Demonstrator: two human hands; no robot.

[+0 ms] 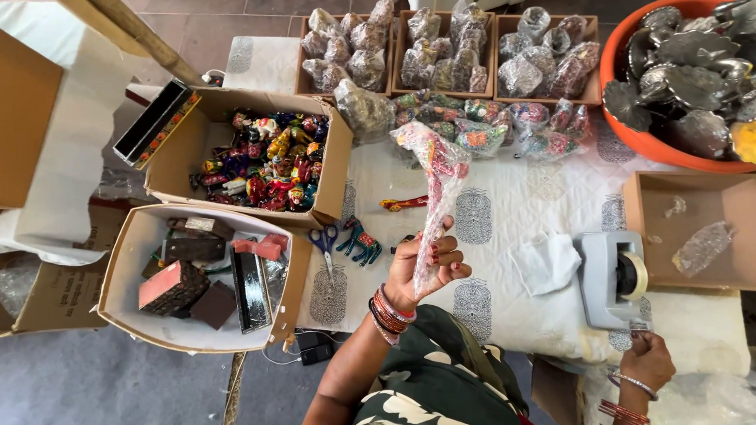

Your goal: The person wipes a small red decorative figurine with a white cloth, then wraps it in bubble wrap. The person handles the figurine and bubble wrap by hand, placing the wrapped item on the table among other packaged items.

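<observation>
My left hand (426, 265) grips the lower end of a painted figurine wrapped in clear plastic (437, 178), holding it upright over the white printed cloth (512, 212). Several red bangles ring that wrist. My right hand (647, 358) is at the front of a grey tape dispenser (612, 278), fingers pinched at the tape end by its cutter. A teal painted animal figurine (359, 240) and blue-handled scissors (325, 244) lie just left of my left hand. A small orange figurine (404, 203) lies beyond them.
A cardboard box of colourful painted figurines (267, 162) and another with small dark wooden boxes (204, 277) stand left. Wooden trays of wrapped pieces (443, 47) line the back. An orange tub of metal ware (691, 76) sits right, above a shallow carton (702, 243).
</observation>
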